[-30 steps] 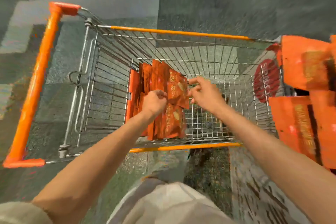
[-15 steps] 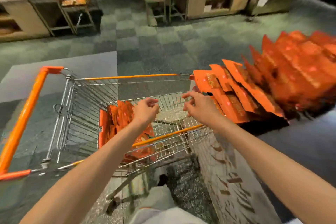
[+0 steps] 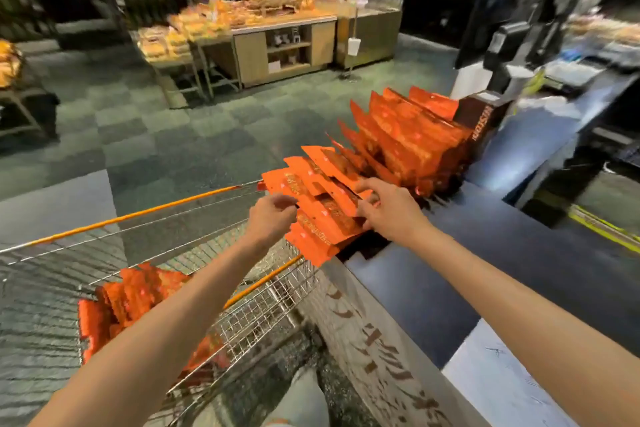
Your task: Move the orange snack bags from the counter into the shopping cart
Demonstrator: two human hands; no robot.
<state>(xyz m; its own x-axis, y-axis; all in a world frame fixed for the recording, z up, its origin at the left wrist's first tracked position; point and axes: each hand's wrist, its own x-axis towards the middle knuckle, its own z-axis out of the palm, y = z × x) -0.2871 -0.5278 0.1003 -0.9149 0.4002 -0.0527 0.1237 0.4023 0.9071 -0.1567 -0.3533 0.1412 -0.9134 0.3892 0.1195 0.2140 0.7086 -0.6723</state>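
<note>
A grocery shop is showing itself here: a wire shopping cart (image 3: 242, 305) is standing beside a dark checkout counter (image 3: 502, 270), orange snack bags (image 3: 408, 139) are lying stacked on it, bakery display tables (image 3: 242, 21) are filling the background, and a till screen (image 3: 509, 42) is sitting at the right.

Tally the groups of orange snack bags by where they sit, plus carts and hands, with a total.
Bag groups on the counter: 2, the near fanned pile and the far upright row
Bag groups in the shopping cart: 1, a heap
Shopping carts: 1
Hands: 2, left hand, right hand, both at the near pile
Total: 6
</note>
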